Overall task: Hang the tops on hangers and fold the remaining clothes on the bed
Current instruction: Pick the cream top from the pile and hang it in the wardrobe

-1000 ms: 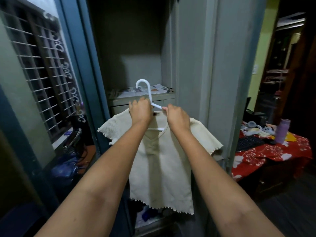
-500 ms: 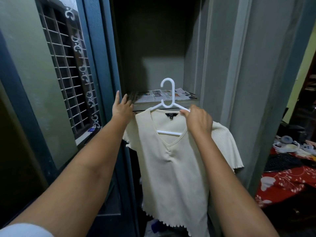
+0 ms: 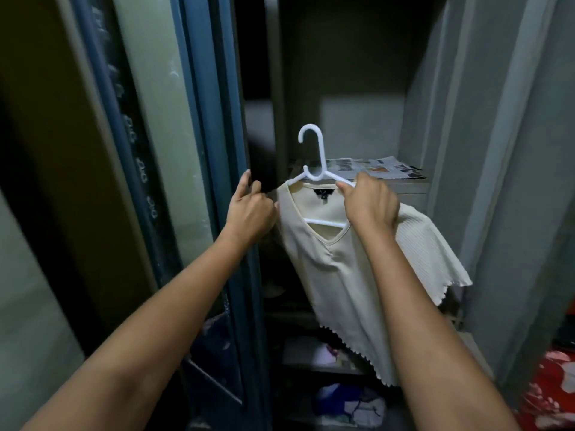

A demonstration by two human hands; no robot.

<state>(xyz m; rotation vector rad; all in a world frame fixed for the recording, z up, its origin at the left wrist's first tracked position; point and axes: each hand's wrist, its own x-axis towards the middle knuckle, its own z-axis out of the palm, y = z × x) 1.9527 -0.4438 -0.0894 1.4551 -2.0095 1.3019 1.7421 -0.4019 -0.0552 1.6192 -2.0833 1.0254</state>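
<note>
At the far left stands a dim greenish wall, and next to it the blue wardrobe door [image 3: 214,126] hangs open, its edge running down the middle-left of the view. Past the door the wardrobe interior [image 3: 348,73] is dark grey, with a shelf [image 3: 404,189] lined with newspaper [image 3: 373,168] at mid height; lower compartments hold what may be bundled clothes [image 3: 348,402], too murky to make out. A grey side panel closes the right, and a red floral cloth [image 3: 553,390] shows at the bottom right corner.

The left hand [image 3: 249,209] reaches forward to the door's edge, its fingers curled round that edge with the thumb up along it. Just right of it, almost touching the knuckles, hangs the cream top [image 3: 336,275], draped on a white hanger [image 3: 317,169] in front of the shelf, hook upright and free of any rail. The right hand [image 3: 370,203] grips the hanger's right shoulder arm, fingers folded over it and the fabric, forearm stretched straight out.
</note>
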